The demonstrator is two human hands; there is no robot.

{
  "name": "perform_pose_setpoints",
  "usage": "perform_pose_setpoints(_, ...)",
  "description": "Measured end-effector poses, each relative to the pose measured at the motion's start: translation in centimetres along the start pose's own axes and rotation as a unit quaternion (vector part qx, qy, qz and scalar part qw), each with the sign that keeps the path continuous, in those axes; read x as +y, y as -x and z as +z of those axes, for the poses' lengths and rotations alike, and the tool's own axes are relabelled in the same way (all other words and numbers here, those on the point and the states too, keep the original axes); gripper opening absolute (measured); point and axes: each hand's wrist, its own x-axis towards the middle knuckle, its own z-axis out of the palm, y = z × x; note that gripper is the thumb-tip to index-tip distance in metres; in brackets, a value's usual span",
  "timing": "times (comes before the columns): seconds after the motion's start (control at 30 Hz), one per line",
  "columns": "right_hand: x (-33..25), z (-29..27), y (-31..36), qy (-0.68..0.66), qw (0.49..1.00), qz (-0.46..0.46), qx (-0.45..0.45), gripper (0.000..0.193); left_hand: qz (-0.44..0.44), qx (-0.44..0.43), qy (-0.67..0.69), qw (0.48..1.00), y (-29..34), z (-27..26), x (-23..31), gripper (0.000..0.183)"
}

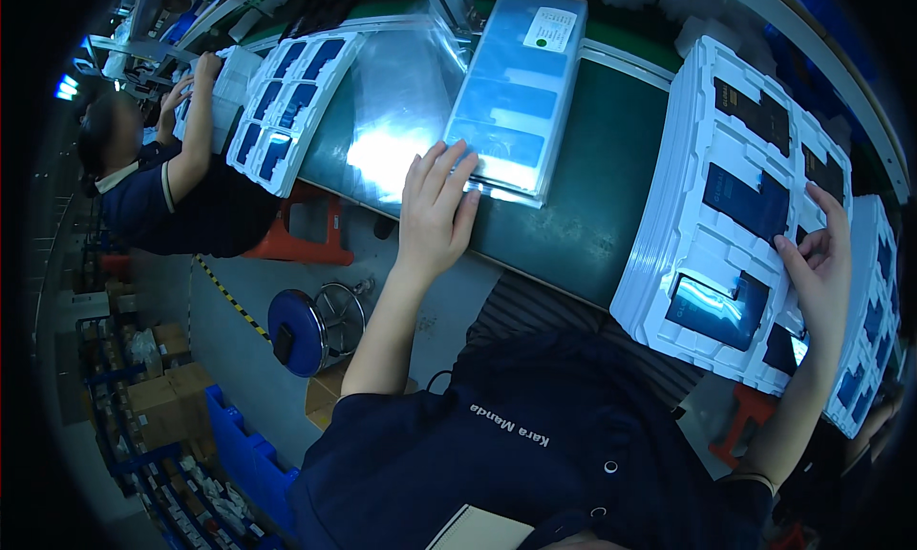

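Note:
My left hand (437, 211) lies with fingers stretched out at the near left corner of a bagged stack with a blue face (511, 96), its fingertips resting on the clear wrap. A white label (551, 29) with a green dot is on the stack's far end. My right hand (823, 264) is over a pile of white molded trays (659, 254), thumb and index finger apart. The thumb tip is at the right edge of a dark flat panel (745, 201) in the top tray. Another dark panel (718, 308) with a bright reflection sits nearer me.
Clear plastic bags (396, 101) lie left of the blue-faced stack on the green work surface (573, 235). Beyond are more filled white trays (291, 101) and a co-worker (181, 168). A blue round stool (298, 332) stands on the floor. Another tray pile (864, 311) is far right.

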Motion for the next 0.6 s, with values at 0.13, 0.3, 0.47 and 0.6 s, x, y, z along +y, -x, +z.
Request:
perform_pose_setpoints(0.13, -0.2, -0.1, 0.3, 0.006, 1.000, -0.008, -0.007, 0.059, 0.053, -0.029, 0.047, 0.997, -1.6, -0.8, -1.6, 0.024)
perform_pose_setpoints(0.3, -0.1, -0.3, 0.4, 0.012, 1.000, -0.016, -0.018, 0.059, 0.045, -0.107, 0.145, 0.983, -4.0, -2.3, -2.9, 0.017)
perform_pose_setpoints(0.47, -0.5, -0.6, 0.6, 0.041, 0.998, -0.037, -0.022, 0.057, 0.012, -0.197, 0.202, 0.959, -5.8, -3.2, -3.2, 0.013)
perform_pose_setpoints(0.6, -0.7, -0.7, 0.6, 0.049, 0.998, -0.037, -0.026, 0.056, 0.046, -0.184, 0.177, 0.966, -6.6, -2.9, -2.9, 0.011)
